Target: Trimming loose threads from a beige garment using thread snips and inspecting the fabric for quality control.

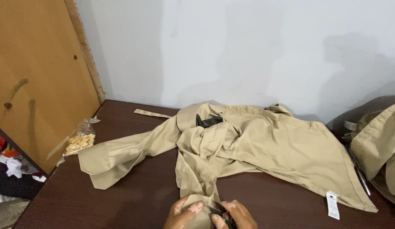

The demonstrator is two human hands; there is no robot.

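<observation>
White wall behind, dark brown table (133,199) running up to it. Far left: tall wooden board (40,76) leaning at the table's edge, a heap of mixed cloth (10,167) low beside it.

Near the board, on the table: small clear bag (80,142) of pale crumbly bits.

Centre: tan shirt (265,148) spread out and crumpled across the table. One sleeve (116,159) reaches left, its end close to the bag. Loose tan strip (151,113) lies apart from the shirt, near the wall. Dark patch (208,121) shows in a fold near the collar. White tag (332,204) hangs at the right hem.

Bottom edge, centre: both hands close together on a narrow end of the shirt that trails toward the viewer. Left hand (184,212) pinches the tan cloth between thumb and fingers. Right hand (235,215) just beside it, fingers closed on a small dark thing (217,208) at the cloth's edge; cannot tell what it is.

Far right: more tan cloth (378,146) piled at the table's end, over a grey-brown piece (367,111).
</observation>
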